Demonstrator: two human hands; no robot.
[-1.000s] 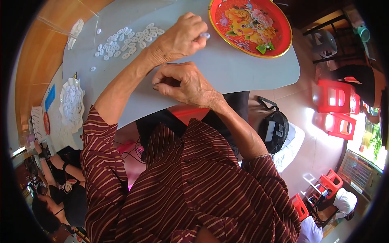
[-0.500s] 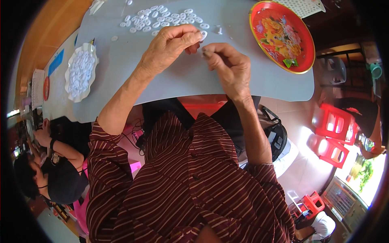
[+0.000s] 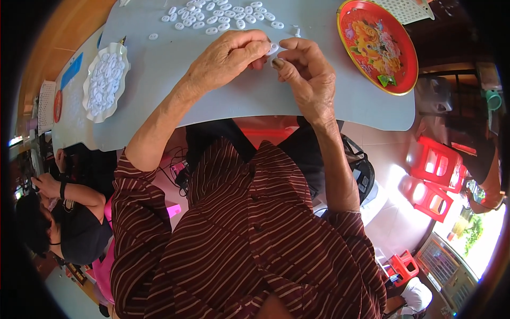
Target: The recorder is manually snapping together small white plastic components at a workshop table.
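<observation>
Pinched between the thumb and fingertips of my left hand (image 3: pixel 234 56) is a small white oval plastic piece (image 3: pixel 272 49) with a hole in it. My right hand (image 3: pixel 308 72) is close beside it, the index fingertip at the piece's right edge and the thumb apart below. I make out nothing held between the right thumb and index finger. Beyond my hands, several similar white oval pieces (image 3: pixel 224 26) lie loose on the grey table (image 3: pixel 212 101). A small white peg-like part (image 3: pixel 297 33) stands just past my right hand.
A scalloped white dish (image 3: pixel 119 87) heaped with white pieces sits at the left. On the right is a round red floral tray (image 3: pixel 348 50) with a green scrap on it. A white perforated basket (image 3: pixel 411 11) is behind it. Another person (image 3: pixel 79 228) sits at the left; red stools (image 3: pixel 438 165) stand right.
My right hand has come up and closer to the piece, its thumb and index finger now spread. The left hand keeps its pinch. The whole view has shifted slightly.
</observation>
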